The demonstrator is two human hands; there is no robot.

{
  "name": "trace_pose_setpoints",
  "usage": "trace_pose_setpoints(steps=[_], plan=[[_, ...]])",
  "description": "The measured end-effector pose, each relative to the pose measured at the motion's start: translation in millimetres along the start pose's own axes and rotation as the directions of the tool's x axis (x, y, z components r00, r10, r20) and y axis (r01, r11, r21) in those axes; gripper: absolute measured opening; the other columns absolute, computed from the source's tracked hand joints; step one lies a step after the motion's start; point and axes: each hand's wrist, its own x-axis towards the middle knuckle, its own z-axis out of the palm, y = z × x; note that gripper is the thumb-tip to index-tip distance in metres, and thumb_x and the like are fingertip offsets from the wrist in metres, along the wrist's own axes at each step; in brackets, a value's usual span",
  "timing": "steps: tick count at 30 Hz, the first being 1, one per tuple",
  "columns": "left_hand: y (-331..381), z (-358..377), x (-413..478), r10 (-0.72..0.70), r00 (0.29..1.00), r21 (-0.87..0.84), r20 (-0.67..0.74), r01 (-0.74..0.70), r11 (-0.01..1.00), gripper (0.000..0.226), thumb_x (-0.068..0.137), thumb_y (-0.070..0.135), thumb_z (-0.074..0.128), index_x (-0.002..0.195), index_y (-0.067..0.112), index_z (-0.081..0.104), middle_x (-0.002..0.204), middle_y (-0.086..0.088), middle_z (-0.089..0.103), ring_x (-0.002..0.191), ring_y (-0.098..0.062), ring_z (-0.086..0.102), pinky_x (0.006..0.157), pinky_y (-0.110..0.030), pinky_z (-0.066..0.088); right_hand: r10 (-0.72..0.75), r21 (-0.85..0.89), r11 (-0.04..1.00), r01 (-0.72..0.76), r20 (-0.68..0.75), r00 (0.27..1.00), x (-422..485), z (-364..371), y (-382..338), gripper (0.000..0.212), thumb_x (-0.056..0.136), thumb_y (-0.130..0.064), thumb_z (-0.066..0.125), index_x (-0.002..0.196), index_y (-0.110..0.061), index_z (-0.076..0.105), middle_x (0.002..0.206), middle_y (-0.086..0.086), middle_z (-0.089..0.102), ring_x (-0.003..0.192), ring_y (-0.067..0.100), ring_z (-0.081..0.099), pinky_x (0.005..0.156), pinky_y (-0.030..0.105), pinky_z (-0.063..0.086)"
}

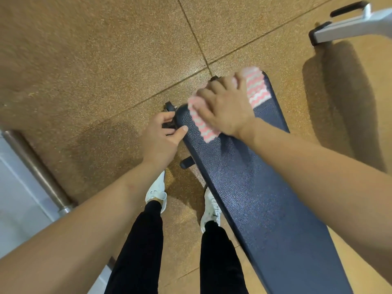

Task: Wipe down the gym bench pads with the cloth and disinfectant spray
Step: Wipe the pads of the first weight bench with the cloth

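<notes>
Pink-and-white zigzag cloth (257, 88) spread over the far end of the dark blue, pebbled bench pad (265, 204), head view. I have the right hand (224, 105) laid flat on it, fingers straight and spread, so that the palm bears down on a broad patch of fabric rather than a bunched wad (motion blur at the fingertips hides their exact lie). The left hand (161, 134) grips the left corner of that far end, thumb on top and fingers curled under toward a black fitting (170, 107). I judge this a brace, steadying the bench against the push of the wipe. No disinfectant spray shows anywhere in view. Around the bench are a speckled tan floor (95, 60), my white shoes (157, 192) close beside the bench's left edge, a black peg (186, 163) jutting from beneath the pad, a steel bar (36, 166) at far left, and a grey machine frame (347, 24) at upper right, well apart. The long stretch of pad toward me is crossed by my own right forearm, the one thing in the way of a stroke along it.
</notes>
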Motion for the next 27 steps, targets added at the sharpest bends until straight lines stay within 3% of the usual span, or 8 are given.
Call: trace_pose_setpoints(steps=[7, 10, 13, 15, 18, 21, 25, 27], plan=[[-5, 6, -4, -0.011, 0.999, 0.023, -0.053, 0.012, 1.000, 0.037, 0.089, 0.028, 0.078, 0.122, 0.026, 0.063, 0.119, 0.010, 0.068, 0.095, -0.008, 0.072, 0.085, -0.037, 0.060, -0.323, -0.020, 0.945, 0.327, 0.124, 0.938, 23, -8, -9, 0.069, 0.097, -0.072, 0.019, 0.137, -0.028, 0.053, 0.112, 0.004, 0.064, 0.104, 0.029, 0.059, 0.098, 0.051, 0.041], [-6, 7, -6, -0.021, 0.999, -0.008, -0.039, 0.021, 1.000, 0.040, 0.092, 0.030, 0.076, 0.130, 0.027, 0.061, 0.126, 0.011, 0.063, 0.100, -0.012, 0.071, 0.086, -0.031, 0.057, -0.205, 0.021, 0.978, 0.205, 0.195, 0.959, 34, -18, 20, 0.081, 0.093, -0.082, 0.009, 0.110, -0.024, 0.062, 0.088, 0.001, 0.059, 0.086, 0.022, 0.058, 0.094, 0.046, 0.045], [-8, 10, -7, -0.030, 0.999, -0.055, -0.042, 0.028, 0.998, 0.036, 0.094, 0.026, 0.075, 0.128, 0.029, 0.061, 0.127, 0.010, 0.061, 0.103, -0.014, 0.070, 0.075, -0.019, 0.055, -0.045, -0.054, 0.997, 0.054, 0.161, 0.986, 34, -17, 48, 0.094, 0.085, -0.089, -0.003, 0.103, -0.027, 0.065, 0.087, 0.000, 0.060, 0.091, 0.023, 0.061, 0.099, 0.048, 0.044], [-10, 11, -7, -0.012, 0.999, -0.068, -0.038, 0.009, 0.998, 0.035, 0.095, 0.025, 0.074, 0.126, 0.031, 0.060, 0.128, 0.004, 0.062, 0.101, -0.018, 0.071, 0.069, -0.025, 0.059, 0.061, 0.011, 0.998, -0.062, 0.104, 0.993, 25, -15, 66, 0.087, 0.089, -0.087, 0.004, 0.103, -0.026, 0.064, 0.092, -0.001, 0.059, 0.097, 0.022, 0.056, 0.097, 0.047, 0.044], [-10, 12, -8, -0.008, 0.998, -0.027, -0.061, 0.006, 1.000, 0.038, 0.094, 0.028, 0.074, 0.130, 0.028, 0.060, 0.122, -0.005, 0.065, 0.092, -0.013, 0.069, 0.076, -0.037, 0.061, 0.249, 0.317, 0.916, -0.248, 0.038, 0.968, 6, -11, 92, 0.075, 0.092, -0.081, 0.026, 0.121, -0.021, 0.061, 0.107, 0.004, 0.059, 0.101, 0.024, 0.056, 0.086, 0.034, 0.042], [-10, 14, -9, 0.035, 0.995, 0.026, -0.091, -0.033, 0.999, 0.038, 0.096, 0.026, 0.072, 0.132, 0.021, 0.061, 0.118, 0.010, 0.062, 0.081, 0.009, 0.063, 0.074, -0.015, 0.055, 0.386, 0.584, 0.744, -0.324, 0.020, 0.922, -25, 1, 96, 0.077, 0.093, -0.075, 0.041, 0.149, -0.022, 0.043, 0.125, 0.006, 0.063, 0.110, 0.021, 0.059, 0.102, 0.035, 0.043], [-9, 20, -13, 0.067, 0.992, 0.070, -0.105, -0.060, 0.996, 0.042, 0.099, 0.021, 0.067, 0.139, 0.014, 0.058, 0.127, 0.006, 0.062, 0.079, 0.011, 0.061, 0.078, -0.008, 0.051, 0.480, 0.654, 0.649, -0.389, 0.045, 0.876, -73, 18, 88, 0.082, 0.096, -0.069, 0.046, 0.161, -0.027, 0.021, 0.100, 0.000, 0.068, 0.090, 0.017, 0.063, 0.083, 0.027, 0.044], [-6, 27, -17, 0.073, 0.985, 0.115, -0.156, -0.055, 0.992, 0.045, 0.101, 0.022, 0.064, 0.144, 0.015, 0.055, 0.133, 0.003, 0.061, 0.076, 0.012, 0.058, 0.087, -0.014, 0.051, 0.458, 0.633, 0.674, -0.381, 0.047, 0.888, -95, 23, 88, 0.078, 0.100, -0.059, 0.048, 0.163, -0.028, 0.015, 0.123, 0.003, 0.066, 0.094, 0.020, 0.065, 0.081, 0.023, 0.039]])
